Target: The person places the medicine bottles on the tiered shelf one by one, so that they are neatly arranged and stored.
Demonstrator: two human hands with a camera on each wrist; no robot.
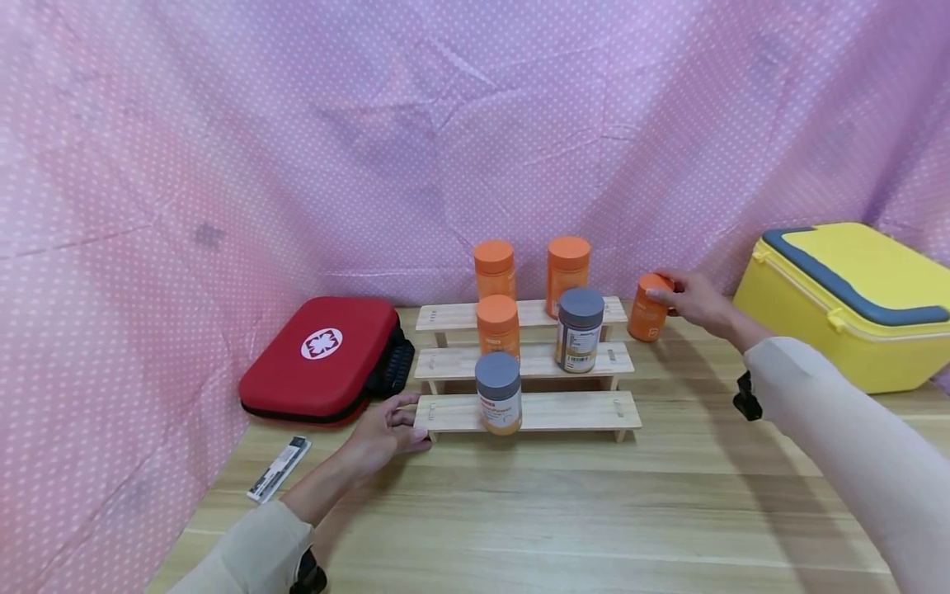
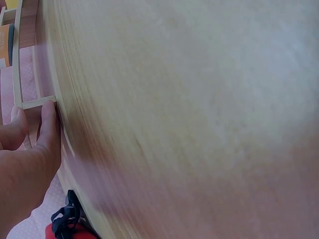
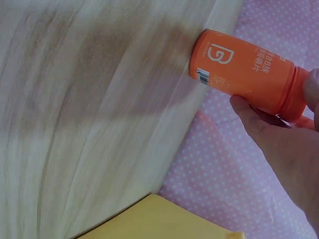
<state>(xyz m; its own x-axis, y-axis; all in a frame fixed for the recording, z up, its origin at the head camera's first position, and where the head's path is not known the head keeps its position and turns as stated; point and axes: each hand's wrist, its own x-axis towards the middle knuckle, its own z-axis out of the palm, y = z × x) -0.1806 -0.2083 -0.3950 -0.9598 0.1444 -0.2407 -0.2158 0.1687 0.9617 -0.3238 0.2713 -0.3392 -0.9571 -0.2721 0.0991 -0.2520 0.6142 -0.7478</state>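
Note:
My right hand grips an orange supplement bottle by its lid and upper side, right of a three-step wooden display rack. The bottle is upright; I cannot tell whether its base touches the table. In the right wrist view its label shows white print and a barcode. My left hand holds the left end of the rack's lowest step, thumb at the front leg and fingers behind. Orange bottles stand on the top and middle steps. Grey-lidded jars stand on the middle and lowest steps.
A red first-aid case lies left of the rack, with a black item beside it. Nearer the left edge lies a small white packet. A yellow box with a grey-trimmed lid stands at the right. Pink dotted cloth hangs behind.

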